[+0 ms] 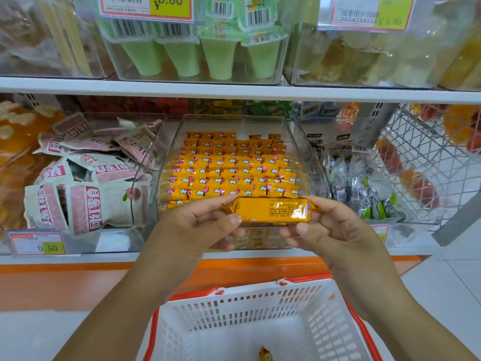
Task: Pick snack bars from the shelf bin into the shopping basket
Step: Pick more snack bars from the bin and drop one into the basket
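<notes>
Two-handedly pinching a yellow snack bar [270, 211], clamping the grip of the left hand [197, 225] and the right hand [335, 230] on its ends. Holding it before the shelf bin [169, 162], above the shopping basket [260, 302].

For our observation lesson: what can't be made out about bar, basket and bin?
Head view: print on the orange foil snack bar is blurred.
Head view: white slotted plastic shopping basket, cut off by bottom edge.
Head view: front of clear plastic shelf bin, behind left hand and right hand.
</notes>
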Available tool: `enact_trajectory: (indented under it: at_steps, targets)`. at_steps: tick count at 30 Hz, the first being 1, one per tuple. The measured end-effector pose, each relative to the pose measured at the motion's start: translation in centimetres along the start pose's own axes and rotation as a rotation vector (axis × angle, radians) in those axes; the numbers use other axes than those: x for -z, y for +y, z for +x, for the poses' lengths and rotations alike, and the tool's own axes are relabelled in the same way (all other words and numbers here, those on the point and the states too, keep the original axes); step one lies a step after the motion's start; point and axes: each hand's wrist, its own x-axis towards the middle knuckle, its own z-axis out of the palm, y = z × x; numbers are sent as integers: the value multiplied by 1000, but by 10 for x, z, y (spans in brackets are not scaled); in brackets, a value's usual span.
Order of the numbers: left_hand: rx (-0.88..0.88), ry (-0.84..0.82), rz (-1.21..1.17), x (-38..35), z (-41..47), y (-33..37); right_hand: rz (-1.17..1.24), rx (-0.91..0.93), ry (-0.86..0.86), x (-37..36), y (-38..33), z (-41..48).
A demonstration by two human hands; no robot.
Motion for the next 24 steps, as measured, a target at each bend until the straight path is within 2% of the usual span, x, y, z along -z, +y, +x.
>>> enact_trajectory:
  at_steps: [4, 9, 11, 14, 19, 22, 24]
  targets:
    - [-85, 60, 301, -3, 7, -10, -247, 15, 48, -5, 1, -1]
    - [-215, 121, 589, -1, 24, -13, -74, -60, 63, -11, 2, 9]
    - [-296, 182, 728, 0, 32, -13, -109, -43, 74, -15, -5, 21]
    - [-305, 234, 899, 6, 48, -17, -325, 91, 82, -27, -20, 52]
    - [-265, 164, 1047, 16, 70, -34, -795, 317, 163, -46, -24, 130]
    - [-290, 187, 1131, 21, 75, -40, -1032, 529, 202, -55, -21, 181]
    - [-301, 203, 1175, 22, 78, -44, -1195, 490, 162, -56, -16, 219]
